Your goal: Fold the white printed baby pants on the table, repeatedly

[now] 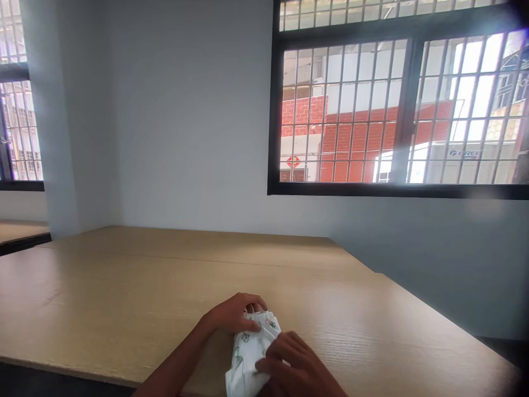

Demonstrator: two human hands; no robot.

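Note:
A folded white garment (248, 358) with small dark printed figures lies near the table's front edge. Its far end is gathered like an elastic waistband. My left hand (237, 313) curls around that far end, thumb on top and fingers behind it. At the garment's right side, my right hand (291, 358) has its fingers bent and closed on the fabric. The garment's near end runs out of the bottom of the view, and my right hand covers part of its right edge.
The wooden table (144, 298) spreads wide ahead, with a seam across it and its right edge slanting away. Behind it stands a plain wall (194, 121). A barred window (343, 110) is at the right, another window (20, 127) at the far left.

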